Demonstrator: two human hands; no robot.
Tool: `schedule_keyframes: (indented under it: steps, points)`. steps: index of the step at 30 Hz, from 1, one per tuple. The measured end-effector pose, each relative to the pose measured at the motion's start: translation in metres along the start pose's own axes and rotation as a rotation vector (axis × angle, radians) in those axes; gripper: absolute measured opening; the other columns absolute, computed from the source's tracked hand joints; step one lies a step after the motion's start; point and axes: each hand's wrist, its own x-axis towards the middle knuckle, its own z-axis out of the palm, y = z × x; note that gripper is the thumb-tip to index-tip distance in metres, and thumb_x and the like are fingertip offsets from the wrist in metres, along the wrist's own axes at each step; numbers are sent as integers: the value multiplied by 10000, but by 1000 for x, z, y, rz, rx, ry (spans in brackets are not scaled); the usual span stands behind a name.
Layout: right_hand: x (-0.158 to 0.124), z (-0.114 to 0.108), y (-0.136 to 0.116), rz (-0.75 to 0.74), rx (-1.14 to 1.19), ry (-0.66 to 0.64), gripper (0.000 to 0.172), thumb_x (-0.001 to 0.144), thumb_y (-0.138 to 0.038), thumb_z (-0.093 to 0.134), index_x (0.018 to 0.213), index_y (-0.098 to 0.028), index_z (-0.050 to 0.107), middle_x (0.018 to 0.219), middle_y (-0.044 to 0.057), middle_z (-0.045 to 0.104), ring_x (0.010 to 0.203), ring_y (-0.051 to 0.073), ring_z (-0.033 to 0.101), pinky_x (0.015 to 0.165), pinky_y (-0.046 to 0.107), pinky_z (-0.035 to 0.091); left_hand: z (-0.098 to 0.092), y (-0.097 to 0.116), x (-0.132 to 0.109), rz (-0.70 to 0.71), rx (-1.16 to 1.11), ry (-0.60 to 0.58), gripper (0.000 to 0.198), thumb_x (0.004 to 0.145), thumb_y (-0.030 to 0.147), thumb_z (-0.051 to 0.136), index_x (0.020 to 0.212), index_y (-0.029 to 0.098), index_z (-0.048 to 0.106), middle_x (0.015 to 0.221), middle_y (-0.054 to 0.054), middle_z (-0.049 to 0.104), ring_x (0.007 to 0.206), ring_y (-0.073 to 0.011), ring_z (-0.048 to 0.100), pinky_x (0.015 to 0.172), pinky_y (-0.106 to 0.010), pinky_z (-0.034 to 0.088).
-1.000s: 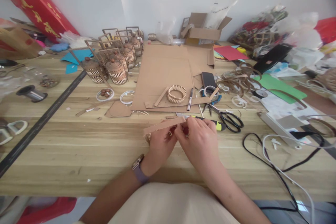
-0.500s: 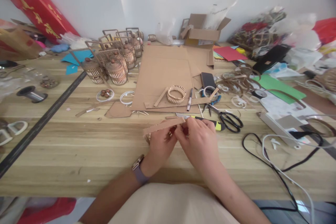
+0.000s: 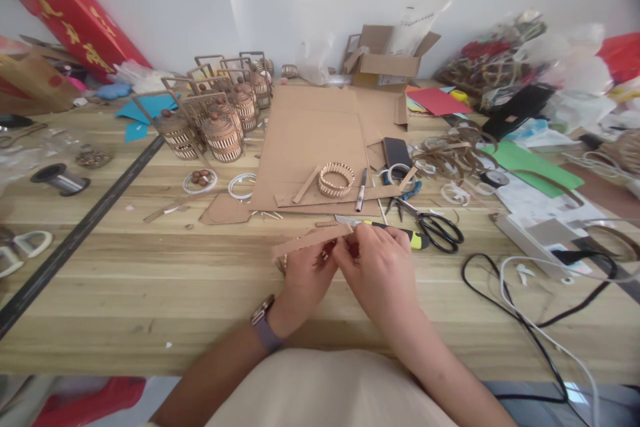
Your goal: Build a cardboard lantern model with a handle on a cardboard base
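Cardboard strip [image 3: 313, 240] held over the desk [image 3: 150, 293]

I can see the strip near the front of the desk, along the far side of the left hand [image 3: 310, 273]. It slopes up toward the right hand [image 3: 383, 267]. The left fingers are curled in and look to be gripping it. The right fingers are bent close together by its right end, but their tips are hidden, so I cannot tell what they pinch. Some little sticks [image 3: 281, 265] peek out under its left end.

I think the strip is very light. It should bend easily, and it looks dry, not slippery. A hard squeeze could leave a crease that stays. I would hold it gently by its flat sides, near an end, and not push on its thin edge.

Just past the hands lies a yellow and black knife [image 3: 417, 240] with its blade bare, so I would keep the strip off that. Black scissors [image 3: 440, 230] lie beside it. Farther back, a round stick ring [image 3: 336, 191] sits over a big cardboard sheet [image 3: 315, 127].
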Motion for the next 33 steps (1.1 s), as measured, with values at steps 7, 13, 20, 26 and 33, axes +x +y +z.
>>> schedule_keyframes:
  steps: [7, 13, 20, 26, 33]
  points:
    - [-1, 0, 0, 14, 39, 17, 227, 862, -193, 498, 655, -243, 421, 562, -22, 592, 581, 179, 565, 742, 341, 320, -1, 1, 0, 13, -3, -11, 174, 918, 255, 576, 960, 209, 739, 915, -36, 768, 820, -197, 692, 765, -292, 533]
    - [-1, 0, 0, 4, 36, 27, 234, 868, -194, 504, 655, -241, 419, 559, -25, 584, 582, 176, 569, 745, 338, 327, 0, 0, 0, 24, -9, 13, 172, 913, 251, 577, 939, 202, 740, 904, -40, 768, 821, -199, 692, 772, -296, 535]
    - [-2, 1, 0, 22, 56, 18, 225, 867, -195, 501, 668, -244, 408, 583, -28, 588, 596, 175, 568, 747, 333, 335, 0, -3, -2, -30, 3, -3, 173, 909, 261, 590, 970, 212, 744, 922, -49, 770, 838, -205, 692, 789, -311, 550]
    - [-2, -1, 1, 35, 121, -16, 220, 883, -220, 496, 681, -243, 411, 575, -34, 582, 591, 171, 570, 689, 314, 324, 0, -4, -3, -3, -41, -5, 200, 930, 272, 576, 1027, 214, 741, 1004, -62, 765, 925, -220, 696, 848, -334, 547]
    - [-2, -2, 2, 34, 163, -44, 213, 887, -229, 505, 695, -239, 414, 588, -24, 583, 589, 174, 574, 624, 298, 308, 0, -4, -2, 4, -57, -9, 202, 933, 264, 582, 1055, 221, 738, 1054, -61, 759, 970, -223, 693, 888, -345, 541]
